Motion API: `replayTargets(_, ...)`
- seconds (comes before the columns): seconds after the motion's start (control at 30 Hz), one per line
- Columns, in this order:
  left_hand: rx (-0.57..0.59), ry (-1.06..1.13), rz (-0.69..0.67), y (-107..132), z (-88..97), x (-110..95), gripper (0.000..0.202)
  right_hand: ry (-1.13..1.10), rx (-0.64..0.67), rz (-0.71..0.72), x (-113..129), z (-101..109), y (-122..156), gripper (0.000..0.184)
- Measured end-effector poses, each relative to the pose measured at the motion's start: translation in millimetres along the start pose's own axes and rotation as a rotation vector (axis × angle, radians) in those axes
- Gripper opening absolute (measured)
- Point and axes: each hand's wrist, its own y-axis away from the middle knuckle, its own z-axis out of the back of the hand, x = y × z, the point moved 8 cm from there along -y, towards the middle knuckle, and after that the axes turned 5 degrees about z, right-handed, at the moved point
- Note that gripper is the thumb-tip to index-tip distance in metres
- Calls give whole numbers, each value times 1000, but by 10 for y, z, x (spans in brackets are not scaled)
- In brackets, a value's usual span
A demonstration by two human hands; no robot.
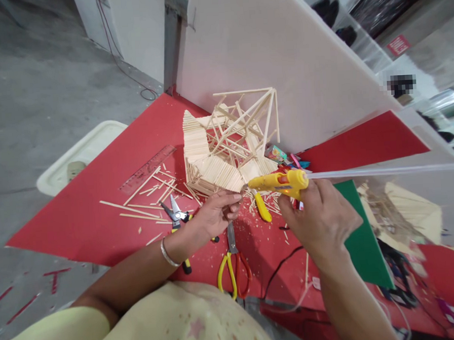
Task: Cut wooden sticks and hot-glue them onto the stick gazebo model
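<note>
My right hand (323, 221) grips a yellow hot glue gun (275, 181), with a long clear glue stick (364, 172) running out of its back. The gun's nozzle points left and meets the fingertips of my left hand (214, 214). Those fingers are closed in a pinch; whatever lies between them is too small to make out. Just beyond both hands stands a model of pale wooden sticks (219, 170), with stacked walls around an open frame of crossed sticks. A yellow-handled cutter (262, 206) lies under the nozzle.
Pliers-like snips (178, 213), red-and-yellow-handled scissors (233, 261), a clear ruler (147, 169) and loose sticks (138, 210) lie on the red tabletop (88, 213). A white partition (274, 51) rises behind. A green board (363, 234) sits at right, and a black cable (280, 266) crosses the front.
</note>
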Motion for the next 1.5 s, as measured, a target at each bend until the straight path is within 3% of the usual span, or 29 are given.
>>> replayTargets(1.5,13,13,5,-7,4,7,21,13,5,-11,-6,-23,13,28)
